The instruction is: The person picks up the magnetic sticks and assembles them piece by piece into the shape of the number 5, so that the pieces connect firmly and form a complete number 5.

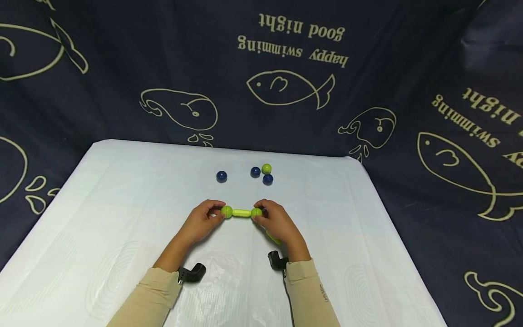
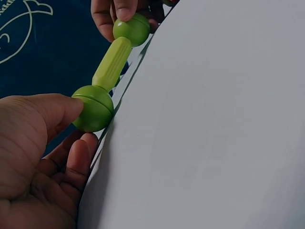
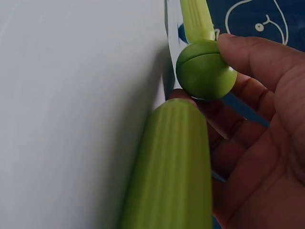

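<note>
**Trainee:** Head view. What do I log?

**Operator:** From my remote station I log one yellow-green rod point(image 1: 241, 213) over the middle of the white table point(image 1: 122, 204), lying crosswise between a left ball point(image 1: 226, 211) and a right ball point(image 1: 256, 212), both green. The left hand point(image 1: 202, 220) pinches the left ball; the right hand point(image 1: 279, 222) pinches the right ball. Beyond them I note a lone blue ball point(image 1: 221, 176) and, farther right, a cluster: a second blue ball point(image 1: 255, 171), a third blue ball point(image 1: 268, 179) and a spare green ball point(image 1: 266, 168).

**Trainee:** Left wrist view?

**Operator:** I see the thumb set against the left ball and no visible gap at either end of the rod. I judge the step as seating or checking these joints.

**Trainee:** Right wrist view, and the next move?

**Operator:** I confirm thumb and fingers gripping the right ball. A second rod point(image 3: 167, 167) fills the foreground, its end just beside that ball; I cannot tell whether they are joined. In my judgement, the next move calls for level, inward pressure along the rod, without twisting either joint.
</note>
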Demonstrator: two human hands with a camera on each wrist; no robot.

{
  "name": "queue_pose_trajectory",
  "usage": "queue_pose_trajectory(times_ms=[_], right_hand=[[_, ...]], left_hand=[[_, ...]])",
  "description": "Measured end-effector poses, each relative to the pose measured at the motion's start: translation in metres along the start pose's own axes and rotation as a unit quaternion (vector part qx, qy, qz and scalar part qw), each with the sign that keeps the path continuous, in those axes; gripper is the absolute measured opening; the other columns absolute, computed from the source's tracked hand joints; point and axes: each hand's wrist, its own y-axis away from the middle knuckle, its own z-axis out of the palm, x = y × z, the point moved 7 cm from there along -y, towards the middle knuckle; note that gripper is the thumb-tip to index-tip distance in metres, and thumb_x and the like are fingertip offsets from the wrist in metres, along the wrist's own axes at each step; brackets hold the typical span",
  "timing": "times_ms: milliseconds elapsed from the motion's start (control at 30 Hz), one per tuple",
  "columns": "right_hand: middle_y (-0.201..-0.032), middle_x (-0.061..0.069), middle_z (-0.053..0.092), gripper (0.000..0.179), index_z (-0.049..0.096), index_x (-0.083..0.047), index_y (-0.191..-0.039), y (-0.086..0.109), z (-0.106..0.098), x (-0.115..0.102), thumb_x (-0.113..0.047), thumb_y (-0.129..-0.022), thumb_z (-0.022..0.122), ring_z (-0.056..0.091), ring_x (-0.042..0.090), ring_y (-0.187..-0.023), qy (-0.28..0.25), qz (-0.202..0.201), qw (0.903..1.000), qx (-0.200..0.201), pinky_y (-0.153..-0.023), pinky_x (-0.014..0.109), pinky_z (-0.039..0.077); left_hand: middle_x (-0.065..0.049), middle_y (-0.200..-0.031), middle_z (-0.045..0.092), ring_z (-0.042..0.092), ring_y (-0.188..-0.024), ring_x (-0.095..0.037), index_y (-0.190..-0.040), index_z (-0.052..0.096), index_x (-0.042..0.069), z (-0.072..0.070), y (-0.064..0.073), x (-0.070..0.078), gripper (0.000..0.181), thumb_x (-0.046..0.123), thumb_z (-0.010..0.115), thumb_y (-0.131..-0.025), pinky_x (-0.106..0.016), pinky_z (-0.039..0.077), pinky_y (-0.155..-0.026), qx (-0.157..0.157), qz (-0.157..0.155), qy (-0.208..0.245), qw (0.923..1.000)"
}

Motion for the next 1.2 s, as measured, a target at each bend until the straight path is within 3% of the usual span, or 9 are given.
queue_pose_trajectory(times_ms=[400, 900, 1200], right_hand=[[-0.115, 0.004, 0.064, 0.03, 0.064, -0.007, -0.122, 0.001, -0.004, 0.002, -0.02, -0.095, 0.068, 0.061, 0.019, -0.099, -0.006, 0.007, 0.9999, 0.012, -0.089, 0.041, 0.05], [-0.124, 0.009, 0.061, 0.032, 0.062, -0.006, -0.125, 0.005, -0.014, 0.001, -0.022, -0.097, 0.066, 0.065, 0.021, -0.105, -0.042, 0.02, 0.9988, 0.014, -0.085, 0.041, 0.053], [-0.123, 0.01, 0.063, 0.032, 0.062, -0.005, -0.123, 0.016, -0.025, 0.006, -0.022, -0.096, 0.067, 0.065, 0.022, -0.104, -0.053, 0.028, 0.998, 0.019, -0.089, 0.043, 0.052]], left_hand=[[-0.009, -0.106, 0.065, 0.061, -0.095, -0.022, -0.121, 0.066, 0.001, 0.0, 0.0, 0.002, 0.032, 0.004, 0.07, -0.09, -0.029, 0.048, -0.075, -0.001, -0.003, -0.001, 1.0], [-0.009, -0.107, 0.065, 0.061, -0.095, -0.022, -0.121, 0.066, 0.001, -0.001, 0.001, -0.001, 0.032, 0.003, 0.07, -0.089, -0.028, 0.049, -0.076, 0.001, 0.002, 0.001, 1.0], [-0.009, -0.108, 0.065, 0.062, -0.097, -0.023, -0.122, 0.065, 0.001, 0.0, 0.001, -0.001, 0.033, 0.004, 0.07, -0.089, -0.028, 0.049, -0.077, -0.005, 0.001, 0.002, 1.0]])
